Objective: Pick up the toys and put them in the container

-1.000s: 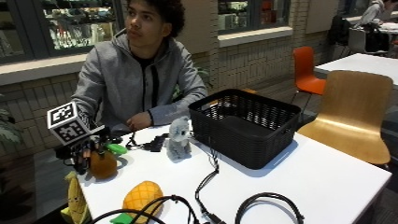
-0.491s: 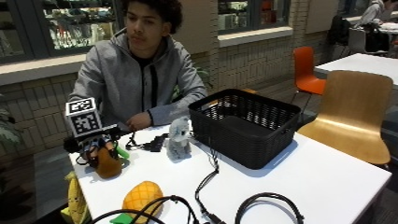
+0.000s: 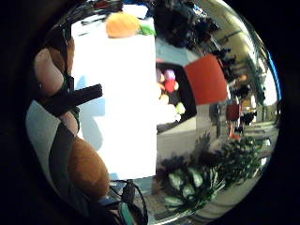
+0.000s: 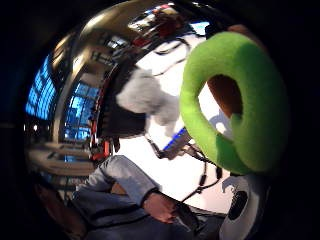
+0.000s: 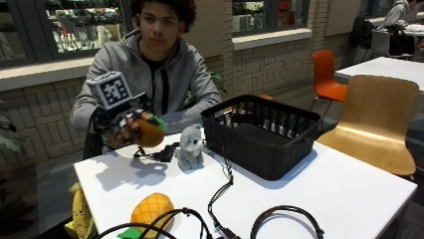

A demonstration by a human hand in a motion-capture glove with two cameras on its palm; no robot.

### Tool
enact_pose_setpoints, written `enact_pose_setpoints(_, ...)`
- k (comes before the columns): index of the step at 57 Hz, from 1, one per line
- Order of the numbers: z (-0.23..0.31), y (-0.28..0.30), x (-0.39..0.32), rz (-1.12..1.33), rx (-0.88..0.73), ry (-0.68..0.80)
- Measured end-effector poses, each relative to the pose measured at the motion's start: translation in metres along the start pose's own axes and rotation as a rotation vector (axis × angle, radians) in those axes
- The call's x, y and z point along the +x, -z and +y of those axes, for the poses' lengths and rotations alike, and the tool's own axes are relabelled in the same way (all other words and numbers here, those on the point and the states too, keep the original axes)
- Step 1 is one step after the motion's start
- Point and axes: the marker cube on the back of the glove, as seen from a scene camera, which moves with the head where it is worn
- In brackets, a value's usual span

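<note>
Outside view: right hand (image 5: 126,122) is grasping a brown toy with a green ring (image 5: 147,130), lifting it above the bench (image 5: 344,184), presumably for carrying to the black basket (image 5: 265,134) beyond it; grey plush (image 5: 191,148) is standing below.

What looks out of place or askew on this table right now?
A yellow toy hangs off the table's near corner rather than lying on it. The grey plush stands upright, the pineapple toy lies flat among loose cables. Nothing looks spilled or damaged.
</note>
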Motion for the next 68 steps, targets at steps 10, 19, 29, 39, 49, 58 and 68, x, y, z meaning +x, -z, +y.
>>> enact_pose_setpoints(10,-0.034,0.030,-0.139,-0.030,0.097,0.373)
enact_pose_setpoints(19,-0.065,0.041,-0.259,0.060,0.121,0.813)
enact_pose_setpoints(29,-0.103,0.013,-0.373,-0.013,0.040,0.742)
enact_pose_setpoints(39,-0.124,-0.004,-0.392,0.040,0.015,0.762)
enact_pose_setpoints(49,-0.124,-0.016,-0.378,0.193,-0.089,0.783)
enact_pose_setpoints(58,-0.120,-0.012,-0.365,0.191,-0.104,0.795)
enact_pose_setpoints(68,-0.119,0.004,-0.344,0.127,-0.072,0.737)
